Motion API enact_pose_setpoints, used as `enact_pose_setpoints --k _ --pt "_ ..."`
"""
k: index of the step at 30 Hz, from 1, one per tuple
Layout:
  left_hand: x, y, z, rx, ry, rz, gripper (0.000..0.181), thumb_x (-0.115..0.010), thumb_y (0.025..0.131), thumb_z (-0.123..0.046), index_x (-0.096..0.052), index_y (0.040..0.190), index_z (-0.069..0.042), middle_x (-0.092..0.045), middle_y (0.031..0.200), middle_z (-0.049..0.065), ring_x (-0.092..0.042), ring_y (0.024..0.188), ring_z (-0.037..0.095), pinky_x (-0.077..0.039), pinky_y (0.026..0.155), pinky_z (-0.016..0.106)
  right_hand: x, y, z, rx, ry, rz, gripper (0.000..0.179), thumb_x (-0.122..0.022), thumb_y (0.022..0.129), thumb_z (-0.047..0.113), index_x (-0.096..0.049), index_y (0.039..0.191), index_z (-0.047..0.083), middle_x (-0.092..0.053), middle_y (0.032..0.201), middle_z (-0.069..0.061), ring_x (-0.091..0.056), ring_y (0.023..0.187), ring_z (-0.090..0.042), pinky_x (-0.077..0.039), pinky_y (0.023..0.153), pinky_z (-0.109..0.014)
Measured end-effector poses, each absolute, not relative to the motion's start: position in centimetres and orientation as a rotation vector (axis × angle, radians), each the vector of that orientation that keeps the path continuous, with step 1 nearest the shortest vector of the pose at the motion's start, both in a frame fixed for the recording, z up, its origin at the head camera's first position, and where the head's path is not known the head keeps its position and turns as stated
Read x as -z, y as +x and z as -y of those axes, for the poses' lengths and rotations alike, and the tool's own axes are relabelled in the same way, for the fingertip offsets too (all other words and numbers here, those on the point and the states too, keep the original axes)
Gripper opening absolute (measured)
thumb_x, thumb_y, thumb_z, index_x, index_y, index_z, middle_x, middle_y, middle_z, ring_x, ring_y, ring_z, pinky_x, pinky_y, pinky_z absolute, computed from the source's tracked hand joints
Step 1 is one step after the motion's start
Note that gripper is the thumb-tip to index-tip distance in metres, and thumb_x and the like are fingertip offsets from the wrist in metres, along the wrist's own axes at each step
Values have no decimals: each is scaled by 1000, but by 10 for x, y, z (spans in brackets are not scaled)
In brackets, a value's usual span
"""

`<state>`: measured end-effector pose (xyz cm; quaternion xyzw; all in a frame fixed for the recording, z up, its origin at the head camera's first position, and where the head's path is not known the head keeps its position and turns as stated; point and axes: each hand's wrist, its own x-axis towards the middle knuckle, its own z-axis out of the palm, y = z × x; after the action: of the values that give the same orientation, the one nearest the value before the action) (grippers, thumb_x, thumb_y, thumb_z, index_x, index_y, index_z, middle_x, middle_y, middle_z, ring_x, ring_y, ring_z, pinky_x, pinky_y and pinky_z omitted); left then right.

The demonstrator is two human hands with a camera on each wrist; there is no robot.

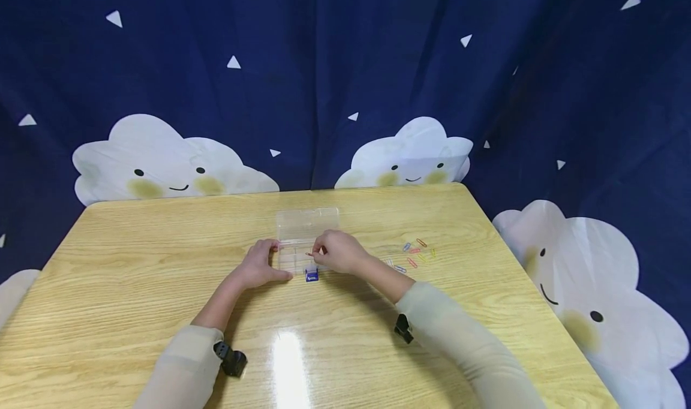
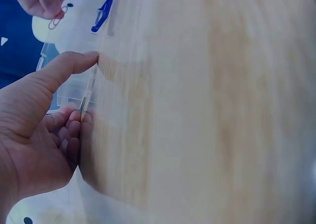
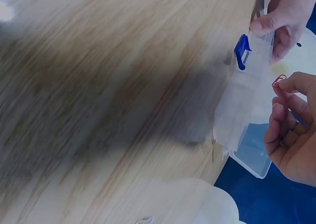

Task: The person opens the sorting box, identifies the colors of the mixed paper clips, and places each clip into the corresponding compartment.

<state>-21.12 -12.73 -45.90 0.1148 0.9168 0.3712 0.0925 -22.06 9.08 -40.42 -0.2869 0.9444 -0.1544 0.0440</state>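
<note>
A clear plastic compartment box [image 1: 288, 258] lies on the table with its lid [image 1: 306, 222] laid back behind it. At the box's left end my left hand [image 1: 258, 267] holds it, thumb at the front edge and fingers round the far side. My right hand [image 1: 341, 252] pinches a red paper clip [image 3: 279, 79] between thumb and fingertips, above the box's compartments. On the front of the box is a blue latch [image 1: 311, 275], hanging outward. Part of the box's right side is hidden behind the right hand in the head view.
To the right of the box, several coloured paper clips [image 1: 412, 263] lie scattered on the wooden table [image 1: 162, 259]. A dark blue curtain [image 1: 302, 85] with white clouds hangs behind the table and along its right side.
</note>
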Motion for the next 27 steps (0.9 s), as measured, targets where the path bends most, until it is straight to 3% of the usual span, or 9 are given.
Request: enact_pose_setpoints --k 14,27 --pt "459 -214 129 -1119 354 -2694 81 -81 69 -30 -39 129 5 -45 120 21 -41 110 34 -36 95 48 407 -223 -71 461 -891 -2863 14 -61 86 22 -72 85 15 -57 70 6 -48 66 -7 -38 58 -20" --pt "458 -212 129 -1117 356 -2681 75 -80 70 -31 -41 124 4 -44 117 20 -40 104 31 -36 87 41 413 -223 -53 462 -890 -2831 16 -59 89 24 -72 90 15 -57 71 6 -47 64 -5 -36 56 -17"
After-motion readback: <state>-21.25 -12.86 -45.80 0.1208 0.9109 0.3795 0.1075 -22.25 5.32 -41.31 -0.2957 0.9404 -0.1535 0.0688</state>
